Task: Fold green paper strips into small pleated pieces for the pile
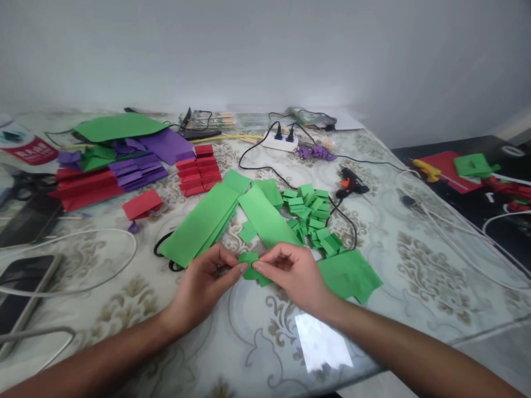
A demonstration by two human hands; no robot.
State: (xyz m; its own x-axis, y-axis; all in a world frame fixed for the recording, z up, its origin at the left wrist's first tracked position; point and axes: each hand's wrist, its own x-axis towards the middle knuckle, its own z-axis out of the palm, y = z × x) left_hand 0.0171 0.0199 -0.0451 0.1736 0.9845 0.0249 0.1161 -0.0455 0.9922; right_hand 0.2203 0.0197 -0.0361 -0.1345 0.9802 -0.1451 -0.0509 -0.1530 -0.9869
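Between my two hands is a small piece of green paper (249, 266), pinched at its left and right edges. My left hand (211, 273) has thumb and forefinger closed on one side. Opposite it, my right hand (292, 271) grips the other side the same way. Just beyond my fingers lie long green paper strips (203, 218), stacked and slanting on the left, with another green strip (267, 215) on the right. A heap of small folded green pieces (311, 215) sits behind my right hand. A wider green sheet (350, 273) rests beside my right wrist.
Folded red paper (199, 171), purple paper (139, 170) and a large green sheet (120, 128) lie at the back left. A black glue gun (352, 183) and a white power strip (280, 142) trail cables. At left are a phone (25, 293) and scissors (29, 179).
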